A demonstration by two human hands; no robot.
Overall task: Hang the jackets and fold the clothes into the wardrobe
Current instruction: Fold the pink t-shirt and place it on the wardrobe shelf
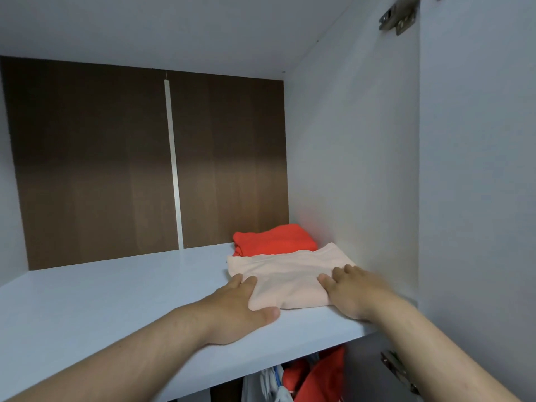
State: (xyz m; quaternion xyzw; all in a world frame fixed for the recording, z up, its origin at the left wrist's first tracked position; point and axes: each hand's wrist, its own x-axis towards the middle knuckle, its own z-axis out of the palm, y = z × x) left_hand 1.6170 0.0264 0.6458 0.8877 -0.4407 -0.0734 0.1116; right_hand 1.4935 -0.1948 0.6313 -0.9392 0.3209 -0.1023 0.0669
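A folded pale pink garment (285,277) lies on the white wardrobe shelf (121,303), near its right end. Behind it sits a folded red-orange garment (275,239) against the back corner. My left hand (242,309) rests flat against the pink garment's left edge, fingers straight, thumb along its front. My right hand (352,291) lies flat on the garment's right side, fingers straight on the cloth.
The wardrobe's white right wall (348,169) stands close beside the clothes. A dark brown back panel (95,169) closes the compartment. Below the shelf hang a red garment (322,375) and white clothes (269,384). Door hinges (398,15) show at the right.
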